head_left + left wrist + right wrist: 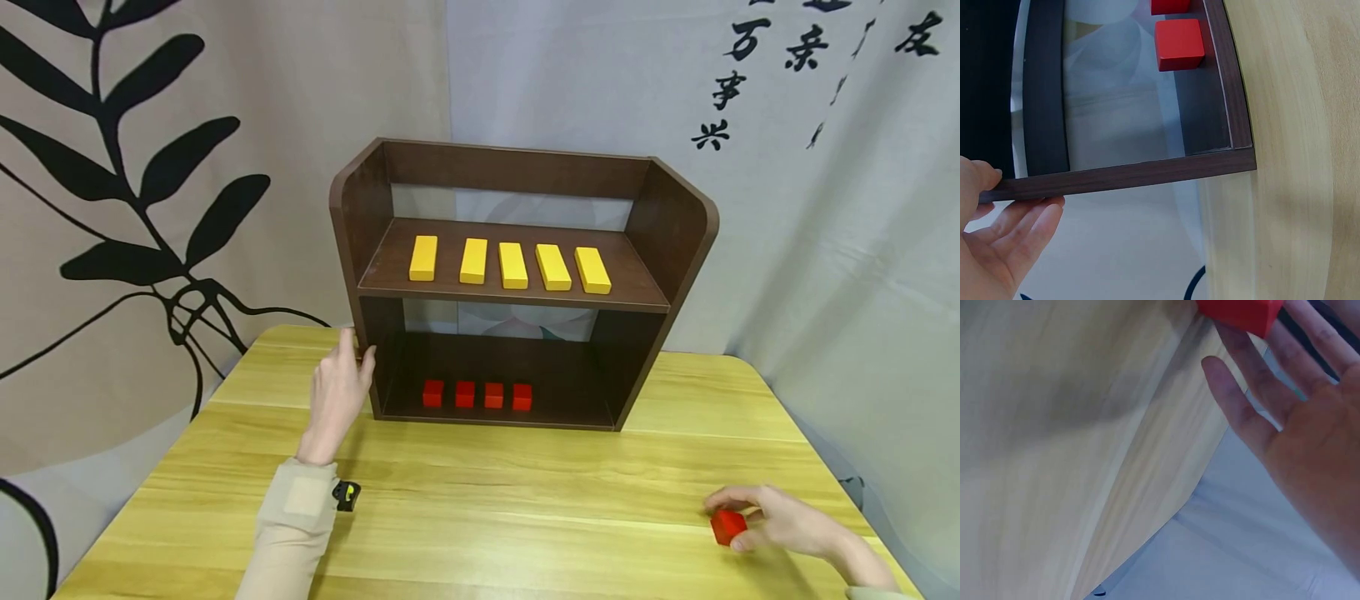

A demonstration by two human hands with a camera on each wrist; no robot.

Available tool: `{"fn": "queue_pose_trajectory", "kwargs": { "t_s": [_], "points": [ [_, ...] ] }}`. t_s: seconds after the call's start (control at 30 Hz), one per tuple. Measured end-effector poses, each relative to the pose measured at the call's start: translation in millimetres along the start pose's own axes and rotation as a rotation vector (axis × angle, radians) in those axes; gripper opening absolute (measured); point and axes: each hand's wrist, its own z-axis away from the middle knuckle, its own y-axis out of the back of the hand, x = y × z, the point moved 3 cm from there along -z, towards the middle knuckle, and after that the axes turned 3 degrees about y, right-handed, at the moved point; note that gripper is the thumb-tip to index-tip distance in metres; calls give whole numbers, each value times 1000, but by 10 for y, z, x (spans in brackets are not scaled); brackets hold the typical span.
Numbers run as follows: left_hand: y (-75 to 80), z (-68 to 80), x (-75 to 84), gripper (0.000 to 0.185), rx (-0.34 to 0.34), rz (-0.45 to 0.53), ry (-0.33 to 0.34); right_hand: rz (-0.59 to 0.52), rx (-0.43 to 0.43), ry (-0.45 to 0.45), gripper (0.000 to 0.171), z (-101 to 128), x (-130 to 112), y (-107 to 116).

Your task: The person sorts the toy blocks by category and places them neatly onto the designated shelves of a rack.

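Observation:
A dark brown two-tier wooden shelf (517, 300) stands on the table. My left hand (337, 396) grips the edge of its left side panel, with the thumb on one face and the fingers on the other, as the left wrist view shows. At the right of the table, my right hand (780, 525) pinches a red cube (727, 527) between thumb and fingers. In the right wrist view, part of this cube is cut off at the top. Several red cubes (465, 394) sit in a row on the lower tier. Several yellow blocks (513, 266) are lined up on the upper tier.
The light wooden table (525, 500) has its right edge just beyond my right hand. Behind the shelf hangs a pale curtain (570, 75) with black writing, and a beige one with black leaf shapes (150, 158) hangs at the left.

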Motion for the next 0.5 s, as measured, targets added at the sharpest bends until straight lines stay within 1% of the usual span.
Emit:
{"fn": "queue_pose_trajectory", "kwargs": {
  "t_s": [0.17, 0.4, 0.5],
  "points": [
    [6, -2, 4, 26, -1, 1, -1, 57, 32, -18, 39, 0, 33, -4],
    [7, -2, -2, 25, -5, -4, 11, 74, 69, -95, 36, -67, 12, -42],
    [6, 2, -2, 25, -5, -4, 5, 102, 84, -109, 36, -107, -1, -49]
  ]
}}
